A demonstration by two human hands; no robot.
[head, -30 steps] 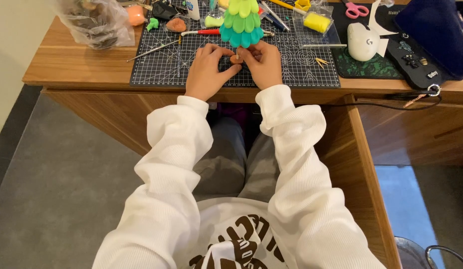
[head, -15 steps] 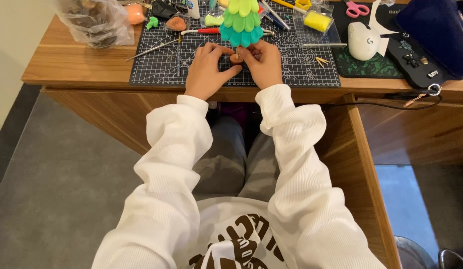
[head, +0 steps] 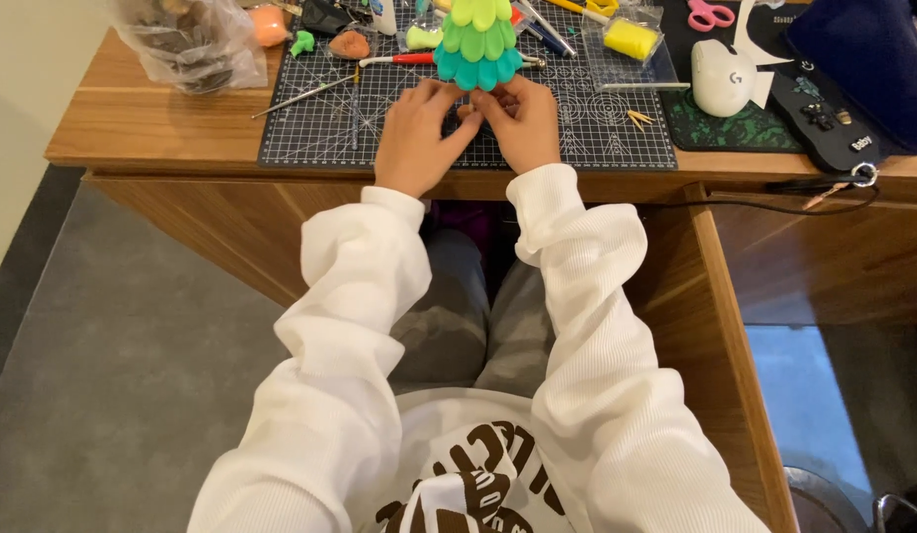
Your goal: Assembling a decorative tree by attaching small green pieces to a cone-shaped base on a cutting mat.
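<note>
A small clay tree in layered green and teal petals stands on the dark cutting mat. My left hand and my right hand meet just below its teal bottom layer, fingertips pinched together on a small bit of clay at the tree's base. What lies between the fingertips is too small to make out. Both white sleeves reach forward over the desk edge.
On the mat lie a red-handled tool, a metal pick, lumps of orange and green clay and a yellow block. A plastic bag sits left; a white mouse, pink scissors and a dark blue bag right.
Both hands stay pinched together under the tree; the fingers shift only slightly. The tree has not moved.
</note>
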